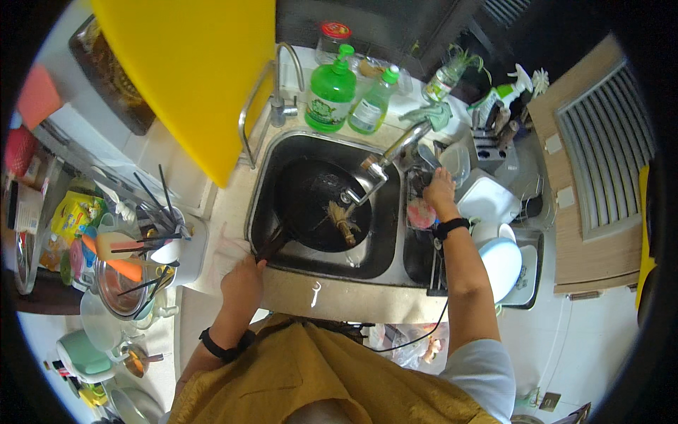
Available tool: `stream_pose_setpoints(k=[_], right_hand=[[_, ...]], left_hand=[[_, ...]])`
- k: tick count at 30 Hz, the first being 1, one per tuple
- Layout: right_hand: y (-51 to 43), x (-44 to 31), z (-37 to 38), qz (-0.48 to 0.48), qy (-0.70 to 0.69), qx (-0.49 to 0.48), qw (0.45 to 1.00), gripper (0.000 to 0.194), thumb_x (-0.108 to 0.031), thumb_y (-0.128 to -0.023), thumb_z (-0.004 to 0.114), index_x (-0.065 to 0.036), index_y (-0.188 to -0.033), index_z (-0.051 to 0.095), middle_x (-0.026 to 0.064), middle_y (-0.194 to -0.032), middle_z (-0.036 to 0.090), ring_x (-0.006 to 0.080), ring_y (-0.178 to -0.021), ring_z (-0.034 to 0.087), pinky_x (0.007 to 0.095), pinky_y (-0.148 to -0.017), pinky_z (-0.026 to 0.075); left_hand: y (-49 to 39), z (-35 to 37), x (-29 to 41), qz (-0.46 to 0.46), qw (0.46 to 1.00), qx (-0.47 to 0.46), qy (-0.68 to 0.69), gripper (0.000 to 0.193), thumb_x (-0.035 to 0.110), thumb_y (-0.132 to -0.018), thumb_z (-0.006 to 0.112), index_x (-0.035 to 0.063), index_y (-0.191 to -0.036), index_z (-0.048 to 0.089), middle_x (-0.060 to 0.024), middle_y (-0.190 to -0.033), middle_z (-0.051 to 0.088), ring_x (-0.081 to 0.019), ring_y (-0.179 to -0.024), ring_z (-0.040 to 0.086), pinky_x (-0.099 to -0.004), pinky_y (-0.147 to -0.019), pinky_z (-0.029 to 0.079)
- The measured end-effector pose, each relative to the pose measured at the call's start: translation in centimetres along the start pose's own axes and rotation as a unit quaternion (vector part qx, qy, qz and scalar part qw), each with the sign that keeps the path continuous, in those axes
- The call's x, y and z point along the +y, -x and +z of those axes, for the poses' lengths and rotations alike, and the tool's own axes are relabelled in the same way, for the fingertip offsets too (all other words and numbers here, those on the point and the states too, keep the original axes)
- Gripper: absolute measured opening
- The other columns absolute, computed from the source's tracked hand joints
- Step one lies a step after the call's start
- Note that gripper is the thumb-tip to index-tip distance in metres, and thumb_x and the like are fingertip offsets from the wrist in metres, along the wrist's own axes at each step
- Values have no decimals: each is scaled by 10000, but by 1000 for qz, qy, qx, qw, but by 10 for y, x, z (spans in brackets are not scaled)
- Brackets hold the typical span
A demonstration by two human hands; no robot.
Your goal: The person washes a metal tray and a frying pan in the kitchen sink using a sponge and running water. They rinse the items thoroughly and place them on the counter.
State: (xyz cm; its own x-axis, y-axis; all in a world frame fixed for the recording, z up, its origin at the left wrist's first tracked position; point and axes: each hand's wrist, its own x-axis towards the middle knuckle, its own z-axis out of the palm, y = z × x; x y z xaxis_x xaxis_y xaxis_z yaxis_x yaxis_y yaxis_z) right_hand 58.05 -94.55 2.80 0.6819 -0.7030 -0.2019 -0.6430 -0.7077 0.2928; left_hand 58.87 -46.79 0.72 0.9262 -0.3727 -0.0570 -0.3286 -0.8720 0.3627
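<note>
A black wok (307, 196) rests in the left basin of a steel double sink (389, 267), its dark handle (275, 244) pointing toward me at the lower left. My left hand (243, 283) grips the end of that handle. A straw pot brush (341, 222) lies inside the wok, beneath the spout of the chrome faucet (405, 143). My right hand (441, 193) is over a caddy at the narrow right basin, beside a pink, round scrubber (421, 213). Its fingertips reach a dark item there; whether they grip it is unclear.
Green pump bottle (329, 95) and smaller dish soap bottle (371, 106) stand behind the sink. A tall yellow board (196, 69) leans at the left. Stacked white dishes (490, 199) and a knife block (487, 146) crowd the right; utensils and bowls (122, 286) fill the left.
</note>
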Motion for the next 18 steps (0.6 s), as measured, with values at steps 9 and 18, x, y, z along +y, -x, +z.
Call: stream_pose_setpoints(k=[9, 18], right_hand=[[86, -29, -102, -163, -582, 12, 797, 310, -273, -912, 493, -8, -966, 643, 93, -829, 677, 186, -711, 652, 293, -607, 506], [16, -122, -218, -125, -814, -226, 520, 490, -343, -947, 423, 104, -1147, 436, 242, -997, 605, 305, -865, 635, 354, -740, 541]], left_hand=[[14, -31, 6, 46, 996, 64, 45, 285, 283, -918, 447, 14, -873, 528, -199, -782, 594, -393, -687, 582, -475, -601, 460], [8, -27, 5, -20, 985, -21, 167, 270, 257, -930, 413, 16, -898, 531, -224, -767, 586, -426, -724, 567, -507, -635, 435]])
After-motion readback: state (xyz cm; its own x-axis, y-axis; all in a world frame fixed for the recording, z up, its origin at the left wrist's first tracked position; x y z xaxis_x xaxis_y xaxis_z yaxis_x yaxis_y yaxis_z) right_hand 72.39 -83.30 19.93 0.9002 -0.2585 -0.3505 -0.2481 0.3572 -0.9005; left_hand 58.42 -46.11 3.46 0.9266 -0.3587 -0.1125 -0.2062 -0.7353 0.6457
